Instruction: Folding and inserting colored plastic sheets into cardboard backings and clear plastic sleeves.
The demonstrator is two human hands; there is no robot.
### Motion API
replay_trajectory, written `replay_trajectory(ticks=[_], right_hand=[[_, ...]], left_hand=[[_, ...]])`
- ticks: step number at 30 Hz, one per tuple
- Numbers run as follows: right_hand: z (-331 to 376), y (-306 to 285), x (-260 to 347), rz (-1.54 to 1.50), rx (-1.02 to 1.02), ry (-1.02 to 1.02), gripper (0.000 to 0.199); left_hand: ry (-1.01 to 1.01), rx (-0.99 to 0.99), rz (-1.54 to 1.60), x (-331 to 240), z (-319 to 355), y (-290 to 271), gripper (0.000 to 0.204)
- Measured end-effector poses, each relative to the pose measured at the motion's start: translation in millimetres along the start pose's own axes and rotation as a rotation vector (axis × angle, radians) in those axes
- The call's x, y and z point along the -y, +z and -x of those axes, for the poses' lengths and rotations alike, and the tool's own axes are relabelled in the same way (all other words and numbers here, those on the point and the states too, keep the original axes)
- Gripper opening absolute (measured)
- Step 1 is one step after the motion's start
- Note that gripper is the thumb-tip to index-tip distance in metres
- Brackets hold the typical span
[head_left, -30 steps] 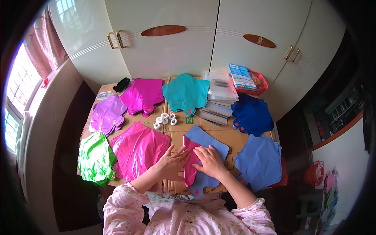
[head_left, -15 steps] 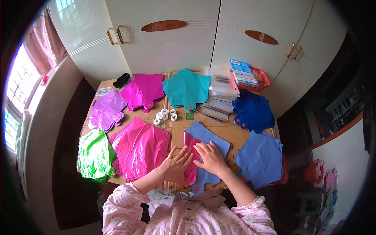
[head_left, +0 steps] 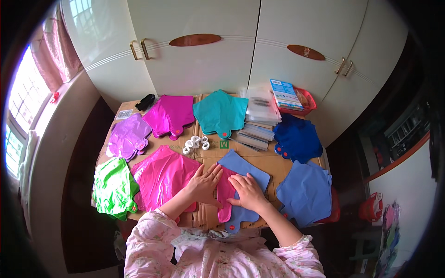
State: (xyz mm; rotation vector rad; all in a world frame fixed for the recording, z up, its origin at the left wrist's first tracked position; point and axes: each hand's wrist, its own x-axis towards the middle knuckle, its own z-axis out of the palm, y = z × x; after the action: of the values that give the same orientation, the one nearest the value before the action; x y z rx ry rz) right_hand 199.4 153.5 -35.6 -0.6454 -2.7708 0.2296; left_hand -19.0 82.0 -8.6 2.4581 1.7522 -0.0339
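Note:
In front of me a light blue flat sheet (head_left: 248, 167) with a rounded tab and a red dot lies on the cardboard. A folded strip of shiny pink film (head_left: 225, 211) rests lengthwise over its left part. My left hand (head_left: 204, 185) lies flat at the strip's left edge, fingers stretched out and together. My right hand (head_left: 248, 191) rests on the strip and the light blue sheet, its fingers extended and slightly bent. Neither hand grips anything. A bigger pink film piece (head_left: 162, 178) lies just left of my left forearm.
Around the cardboard (head_left: 259, 155) lie green (head_left: 115, 185), purple (head_left: 127, 136), magenta (head_left: 169, 116), teal (head_left: 220, 111), dark blue (head_left: 299, 139) and light blue (head_left: 306, 192) pieces. White rings (head_left: 197, 141), clear plastic bags (head_left: 262, 106) and a red basket (head_left: 306, 109) stand farther back.
My left hand has shifted slightly up along the strip's left edge, with its thumb now spread away. My right hand has moved slightly down. The whole view has tilted a little.

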Motion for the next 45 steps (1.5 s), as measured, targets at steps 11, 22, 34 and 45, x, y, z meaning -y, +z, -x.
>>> replay_trajectory(ticks=[11, 22, 34, 45], right_hand=[[6.5, -23.2, 32.6, 0.104, 0.209, 0.057, 0.111], [26.4, -32.3, 68.2, -0.025, 0.124, -0.200, 0.027], [55.9, -21.3, 79.5, 0.085, 0.144, -0.244, 0.041], [57.3, -22.7, 70.7, -0.014, 0.141, -0.234, 0.038]], left_hand=[[-0.014, -0.029, -0.032, 6.6, -5.5, 2.3, 0.133], [-0.025, 0.053, -0.013, 4.9, -6.2, -9.5, 0.123], [-0.156, -0.036, -0.088, -2.5, -13.7, 0.9, 0.103], [0.201, -0.182, 0.018, -12.0, -7.0, 17.1, 0.073]])
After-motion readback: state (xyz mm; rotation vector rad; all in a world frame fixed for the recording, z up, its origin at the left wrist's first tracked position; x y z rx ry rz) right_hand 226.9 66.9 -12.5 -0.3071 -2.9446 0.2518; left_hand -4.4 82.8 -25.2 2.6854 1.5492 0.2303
